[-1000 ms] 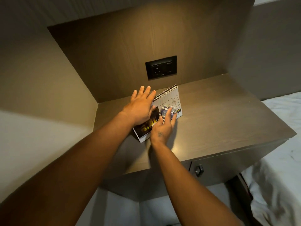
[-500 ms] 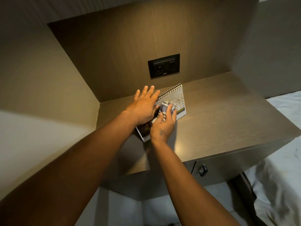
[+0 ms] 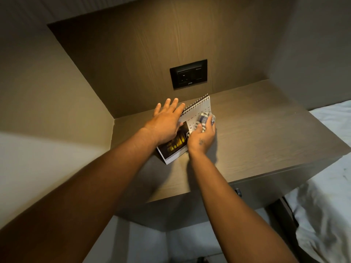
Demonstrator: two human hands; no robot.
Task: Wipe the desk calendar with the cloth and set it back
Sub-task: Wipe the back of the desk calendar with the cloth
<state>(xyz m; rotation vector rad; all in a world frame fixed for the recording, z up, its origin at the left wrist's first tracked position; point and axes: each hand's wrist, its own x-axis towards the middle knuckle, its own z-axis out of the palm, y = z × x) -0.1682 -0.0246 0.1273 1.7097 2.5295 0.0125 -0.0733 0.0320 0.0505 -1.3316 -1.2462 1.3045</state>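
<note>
A spiral-bound desk calendar (image 3: 197,111), white with a dark photo at its lower left, lies tilted on the brown bedside table (image 3: 266,133). My left hand (image 3: 167,122) rests flat on its left side with fingers spread, pinning it down. My right hand (image 3: 202,136) presses a small blue-and-white checked cloth (image 3: 204,118) against the calendar's right part. The hands hide the middle of the page.
A black wall socket (image 3: 188,74) sits on the wood panel behind the calendar. A drawer knob (image 3: 238,192) shows under the table's front edge. A white bed (image 3: 326,196) lies to the right, and a wall closes in the left side.
My right hand has slid the cloth up and to the right across the calendar page. My left hand stays flat on the calendar's left side.
</note>
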